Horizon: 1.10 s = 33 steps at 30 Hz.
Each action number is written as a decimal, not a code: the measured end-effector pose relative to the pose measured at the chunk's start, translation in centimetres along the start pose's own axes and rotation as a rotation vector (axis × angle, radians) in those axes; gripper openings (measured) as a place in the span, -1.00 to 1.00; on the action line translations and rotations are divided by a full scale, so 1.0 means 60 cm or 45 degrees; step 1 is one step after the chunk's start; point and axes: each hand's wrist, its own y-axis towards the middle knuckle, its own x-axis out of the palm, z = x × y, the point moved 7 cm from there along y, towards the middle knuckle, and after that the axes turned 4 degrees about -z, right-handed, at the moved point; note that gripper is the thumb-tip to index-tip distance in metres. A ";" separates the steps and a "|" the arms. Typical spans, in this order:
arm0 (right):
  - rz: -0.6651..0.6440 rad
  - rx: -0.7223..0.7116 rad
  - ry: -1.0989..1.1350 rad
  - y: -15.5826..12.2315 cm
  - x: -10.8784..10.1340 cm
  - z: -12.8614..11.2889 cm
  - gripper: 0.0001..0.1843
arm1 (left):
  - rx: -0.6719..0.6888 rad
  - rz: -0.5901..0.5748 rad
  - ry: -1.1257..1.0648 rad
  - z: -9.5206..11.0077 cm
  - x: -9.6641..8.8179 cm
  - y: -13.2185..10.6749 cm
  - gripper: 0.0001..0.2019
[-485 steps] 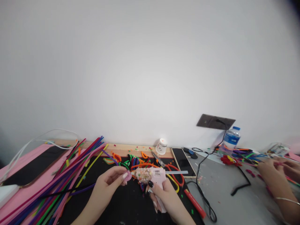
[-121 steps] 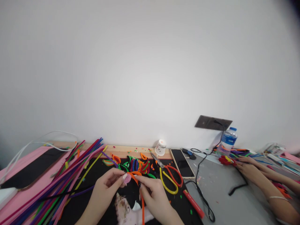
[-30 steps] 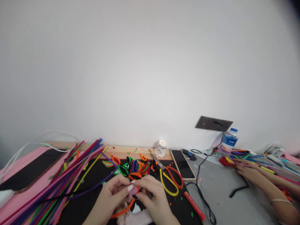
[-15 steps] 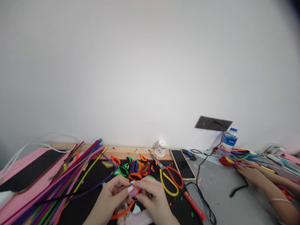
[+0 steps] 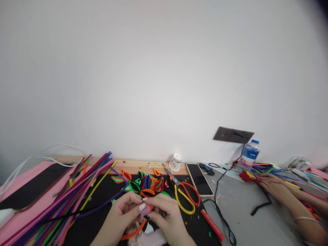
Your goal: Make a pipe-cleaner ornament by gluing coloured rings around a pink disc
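Observation:
My left hand and my right hand meet low at the middle of the black mat. Both pinch a small pink round piece between thumbs and fingertips. An orange pipe cleaner is joined to that piece and curves down to the left under my hands. A pink glue gun lies half hidden beneath my wrists.
Long coloured pipe cleaners fan out at left. Bent coloured loops, scissors, a phone, a small white cup, a black cable and a water bottle lie beyond. Another person's hands work at right.
My hands have stayed pinched together on the pink piece and orange pipe cleaner over the last second. Earlier I held the glue gun; it now lies under my wrists.

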 end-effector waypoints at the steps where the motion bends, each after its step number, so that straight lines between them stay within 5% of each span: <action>1: -0.003 0.005 -0.001 0.000 0.000 0.001 -0.67 | 0.005 -0.002 -0.002 0.000 -0.001 0.000 -0.67; 33: -0.009 0.131 0.106 -0.007 0.006 0.020 -0.86 | -0.002 -0.018 0.058 -0.005 -0.010 0.007 -0.71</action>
